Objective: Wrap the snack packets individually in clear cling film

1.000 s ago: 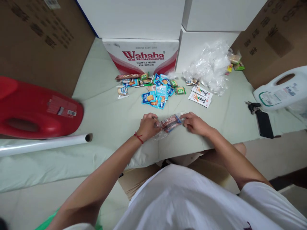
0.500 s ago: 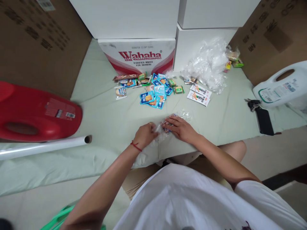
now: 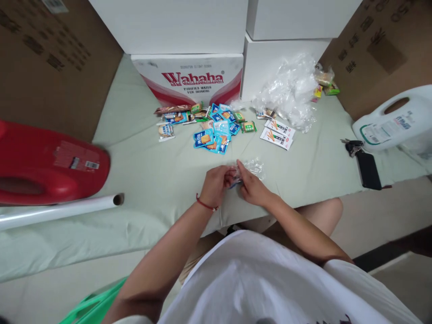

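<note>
My left hand (image 3: 216, 183) and my right hand (image 3: 252, 185) meet near the table's front edge, both closed on a clear plastic bag (image 3: 255, 168). Something with dark and blue parts shows inside the bag between my fingers; its kind is mostly hidden. Loose film of the bag sticks out beyond my right fingers. Farther back lies a heap of small snack packets, blue ones (image 3: 204, 137) in front and a green-yellow one (image 3: 248, 127) beside them. To their right are two white snack sachets (image 3: 276, 138).
A pile of clear plastic bags (image 3: 286, 94) lies against the white boxes behind. At left are a red jug (image 3: 84, 168) and a white roll (image 3: 64, 210). A white jug (image 3: 388, 119), keys (image 3: 353, 146) and a black phone (image 3: 369, 170) lie at right.
My left hand has moved right, close to my right hand. The bag's film that trailed toward my left has been gathered up around the contents, and my right hand has turned more upright.
</note>
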`<state>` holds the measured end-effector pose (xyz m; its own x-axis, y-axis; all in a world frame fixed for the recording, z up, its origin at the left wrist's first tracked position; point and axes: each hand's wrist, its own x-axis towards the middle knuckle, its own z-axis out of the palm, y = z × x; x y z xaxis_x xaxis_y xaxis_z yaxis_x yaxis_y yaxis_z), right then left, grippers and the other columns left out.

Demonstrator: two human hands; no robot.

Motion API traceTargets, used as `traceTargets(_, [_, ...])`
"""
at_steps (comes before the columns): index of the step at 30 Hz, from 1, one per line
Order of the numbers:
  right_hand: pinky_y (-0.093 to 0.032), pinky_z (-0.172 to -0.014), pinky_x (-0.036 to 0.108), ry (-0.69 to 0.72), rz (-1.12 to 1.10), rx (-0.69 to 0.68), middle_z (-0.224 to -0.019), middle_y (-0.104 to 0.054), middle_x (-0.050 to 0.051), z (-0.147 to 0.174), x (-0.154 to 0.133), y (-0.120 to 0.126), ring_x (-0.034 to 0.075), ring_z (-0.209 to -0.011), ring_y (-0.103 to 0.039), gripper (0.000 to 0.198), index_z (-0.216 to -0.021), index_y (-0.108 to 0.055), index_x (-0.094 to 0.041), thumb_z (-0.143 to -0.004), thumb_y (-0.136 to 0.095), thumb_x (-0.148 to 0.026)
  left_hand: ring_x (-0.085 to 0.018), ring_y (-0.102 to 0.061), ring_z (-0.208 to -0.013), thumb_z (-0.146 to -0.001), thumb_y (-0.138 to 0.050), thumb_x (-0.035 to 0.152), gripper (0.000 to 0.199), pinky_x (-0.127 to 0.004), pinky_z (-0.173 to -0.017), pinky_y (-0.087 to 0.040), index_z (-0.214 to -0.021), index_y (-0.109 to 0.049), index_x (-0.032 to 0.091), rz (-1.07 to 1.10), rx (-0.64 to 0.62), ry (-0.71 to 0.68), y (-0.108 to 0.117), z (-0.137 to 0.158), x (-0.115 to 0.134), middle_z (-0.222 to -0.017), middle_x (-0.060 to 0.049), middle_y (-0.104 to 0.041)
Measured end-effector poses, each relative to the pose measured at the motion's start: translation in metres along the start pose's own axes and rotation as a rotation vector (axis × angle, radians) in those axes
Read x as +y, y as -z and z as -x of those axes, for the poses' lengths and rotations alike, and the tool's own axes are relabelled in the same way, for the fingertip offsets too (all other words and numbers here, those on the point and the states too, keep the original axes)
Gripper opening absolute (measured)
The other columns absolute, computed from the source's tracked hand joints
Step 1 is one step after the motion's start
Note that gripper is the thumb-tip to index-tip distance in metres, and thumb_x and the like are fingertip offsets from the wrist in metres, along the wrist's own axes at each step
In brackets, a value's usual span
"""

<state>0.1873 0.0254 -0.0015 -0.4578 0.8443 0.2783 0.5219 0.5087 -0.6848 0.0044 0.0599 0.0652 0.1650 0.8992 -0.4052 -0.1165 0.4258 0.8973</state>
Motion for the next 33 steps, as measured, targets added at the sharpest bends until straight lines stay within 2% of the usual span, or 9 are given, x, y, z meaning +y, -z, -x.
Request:
traceTargets(3, [-0.049,-0.118,0.054,-0.151,-0.273,0.003,-0.154,-0.060,0.012,-0.001,0.005,0.004,0.028,-0.145,-0.056,0.100,-0.173,-0.006,-0.024,-0.085,-0.051,-0.011,-0.019,-0.063,-0.080,-0.087,-0.059,0.029,0.024,-0.029,-0.069,-0.048,-0.095,-0.079,0.020,-0.286,0.031,-0.188,-0.010,0.006,-0.012,-0.090,-0.006,-0.069])
traceTargets(7, [-0.053,-0.111,0.049,-0.337,-0.690,0.215,-0.139,-0.071,0.008,-0.005,0.012,0.017,0.025,-0.131,-0.066,0.073,-0.160,-0.042,-0.030,-0.089,-0.059,-0.027,-0.025,-0.065,-0.092,-0.096,-0.054,0.024,0.033,-0.035,-0.077,-0.049,-0.121,-0.076,0.023,-1.081,0.038,-0.420,-0.016,0.016,-0.026,-0.106,-0.010,-0.068])
traceTargets(10, [-0.055,-0.105,0.048,-0.500,-0.505,0.530,-0.135,-0.070,0.012,-0.001,0.018,0.035,0.025,-0.120,-0.068,0.049,-0.142,-0.058,-0.026,-0.095,-0.058,-0.041,-0.030,-0.065,-0.097,-0.101,-0.052,0.027,0.032,-0.040,-0.079,-0.048,-0.124,-0.074,0.024,-1.352,0.084,-0.491,-0.021,0.020,-0.032,-0.102,-0.012,-0.068])
traceTargets(14, [-0.049,-0.102,0.053,-0.752,0.168,0.503,-0.114,-0.069,0.017,0.008,0.022,0.056,0.032,-0.112,-0.059,0.051,-0.125,-0.067,-0.017,-0.097,-0.055,-0.059,-0.035,-0.058,-0.129,-0.098,-0.056,0.021,0.025,-0.050,-0.106,-0.042,-0.115,-0.074,0.019,-1.399,0.128,-0.732,-0.025,0.015,-0.035,-0.121,-0.016,-0.070])
traceTargets(17, [-0.047,-0.095,0.046,-0.830,0.282,0.326,-0.093,-0.066,0.013,0.006,0.021,0.059,0.030,-0.099,-0.057,0.055,-0.107,-0.072,-0.019,-0.100,-0.046,-0.067,-0.032,-0.058,-0.133,-0.097,-0.055,0.017,0.028,-0.048,-0.112,-0.039,-0.120,-0.072,0.017,-1.391,0.015,-0.824,-0.024,0.007,-0.036,-0.133,-0.016,-0.069])
traceTargets(21, [-0.046,-0.093,0.041,-0.762,0.215,0.240,-0.091,-0.064,0.009,-0.005,0.019,0.052,0.028,-0.097,-0.056,0.036,-0.090,-0.070,-0.021,-0.092,-0.062,-0.057,-0.031,-0.061,-0.130,-0.099,-0.054,0.018,0.034,-0.048,-0.110,-0.040,-0.130,-0.068,0.017,-1.402,-0.006,-0.822,-0.019,0.002,-0.039,-0.137,-0.014,-0.070])
traceTargets(25, [-0.047,-0.090,0.037,-0.633,0.018,0.337,-0.096,-0.066,0.007,-0.011,0.021,0.050,0.023,-0.095,-0.059,0.023,-0.091,-0.068,-0.022,-0.090,-0.060,-0.043,-0.030,-0.060,-0.132,-0.100,-0.055,0.020,0.033,-0.050,-0.112,-0.037,-0.130,-0.068,0.019,-1.397,0.004,-0.846,-0.014,0.003,-0.041,-0.139,-0.012,-0.071])
traceTargets(29, [-0.043,-0.063,0.029,-0.788,-0.267,0.383,-0.072,-0.059,-0.002,-0.017,0.020,0.052,0.017,-0.066,-0.051,0.039,-0.094,-0.064,-0.022,-0.080,-0.072,-0.058,-0.031,-0.058,-0.135,-0.099,-0.058,0.022,0.033,-0.052,-0.112,-0.036,-0.130,-0.069,0.023,-1.375,0.011,-0.829,-0.013,0.003,-0.045,-0.141,-0.010,-0.070])
traceTargets(33, [-0.035,-0.055,0.026,-0.810,-0.460,0.425,-0.061,-0.052,-0.006,-0.024,0.008,0.056,0.012,-0.056,-0.042,0.039,-0.086,-0.066,-0.020,-0.072,-0.078,-0.055,-0.031,-0.053,-0.141,-0.099,-0.059,0.022,0.032,-0.050,-0.109,-0.040,-0.129,-0.071,0.024,-1.354,0.021,-0.811,-0.017,0.002,-0.048,-0.144,-0.011,-0.067])
